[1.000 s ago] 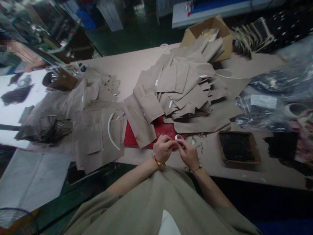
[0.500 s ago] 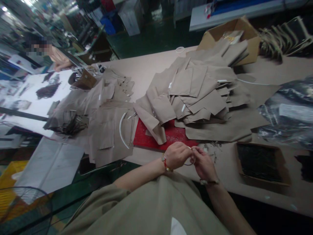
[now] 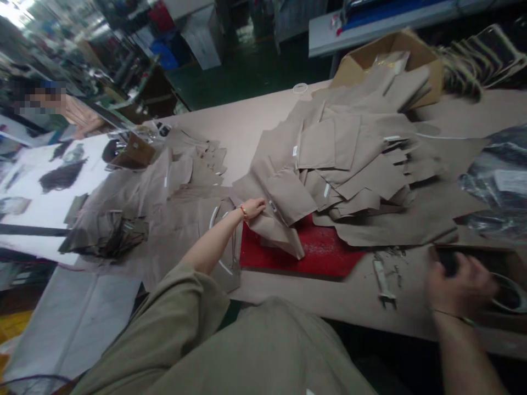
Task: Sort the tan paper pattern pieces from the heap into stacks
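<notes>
We are looking into a dim, greyish workspace, with a white glare burning out the upper left corner. The white table at the left is catching much light, while the green floor is sinking into gloom and deep shadow is filling the space below the near table edge. The plastic bag is giving off pale glints. We are seeing the right hand smearing with blur, the left hand showing more crisply, the far background softening, and shapes stretching towards the edges.
</notes>
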### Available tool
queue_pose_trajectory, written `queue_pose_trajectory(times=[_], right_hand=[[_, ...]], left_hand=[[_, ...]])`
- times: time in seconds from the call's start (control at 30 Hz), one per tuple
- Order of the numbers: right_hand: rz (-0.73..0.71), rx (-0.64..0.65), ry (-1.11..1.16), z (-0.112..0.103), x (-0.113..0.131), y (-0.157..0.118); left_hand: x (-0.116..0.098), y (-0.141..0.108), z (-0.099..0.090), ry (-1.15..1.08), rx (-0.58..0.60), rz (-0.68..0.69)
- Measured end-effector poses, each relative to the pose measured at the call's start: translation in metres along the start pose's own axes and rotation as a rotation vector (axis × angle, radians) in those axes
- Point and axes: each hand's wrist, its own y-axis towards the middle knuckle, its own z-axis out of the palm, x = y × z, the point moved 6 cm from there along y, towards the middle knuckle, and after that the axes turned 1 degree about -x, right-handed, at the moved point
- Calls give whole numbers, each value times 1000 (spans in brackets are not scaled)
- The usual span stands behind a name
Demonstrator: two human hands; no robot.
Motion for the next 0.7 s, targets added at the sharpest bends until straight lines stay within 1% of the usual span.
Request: queue_pose_trajectory(times=[0.03,0.07,0.1,0.13,0.17,0.2,0.23,0.27,0.3,0.37,0.43,0.53,0.57,0.7], right_hand=[[-48,103,43,29,59,-10],[-120,210,114,62,124,-22],[-207,355,194,97,190,-37],[-317,536,268,134,253,-54],[-413,698,310,168,308,-73],[-469,763,323,195,350,-87],[-502,813,321,219,380,-100],[-521,841,307,238,400,-111],[-528,854,291,252,412,-120],[-558,888,258,269,420,-134],[-611,915,217,274,421,-144],[-666,934,133,277,422,-149],[-667,935,114,278,423,-150],[-662,906,109,283,426,-152]], left_hand=[[12,-3,3,-18,41,38],[23,-6,5,-36,79,75],[34,-8,6,-56,114,111],[45,-8,6,-76,140,142],[55,-5,6,-91,155,167],[64,-1,5,-111,163,189],[72,4,4,-142,167,205],[79,11,4,-186,172,217],[85,18,4,-239,182,226],[92,32,6,-340,204,254],[94,45,6,-369,181,291],[92,60,1,-306,104,312],[90,64,0,-263,99,307],[80,74,-2,-55,143,288]])
